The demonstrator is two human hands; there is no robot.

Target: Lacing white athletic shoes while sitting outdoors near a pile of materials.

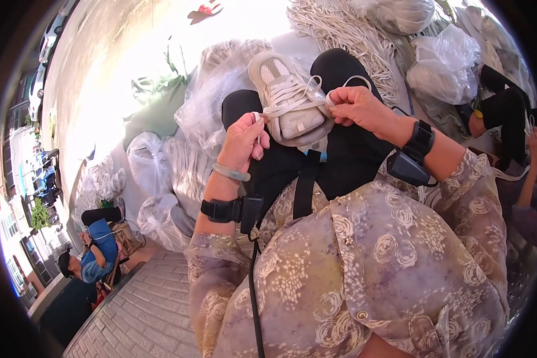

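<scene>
Your left hand (pixel 240 142) pinched the off-white shoelace (pixel 285 90); the beige sneaker (pixel 292 126) sat between your black-clad knees (pixel 339 62), judged largely threaded but loosely, no finished bow visible; your right hand (pixel 361 110) pinched another stretch of shoelace.

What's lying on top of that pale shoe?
Pale laces crisscross the shoe, pinched by the left hand and right hand. Whatever lies directly beneath the laces is covered.
</scene>
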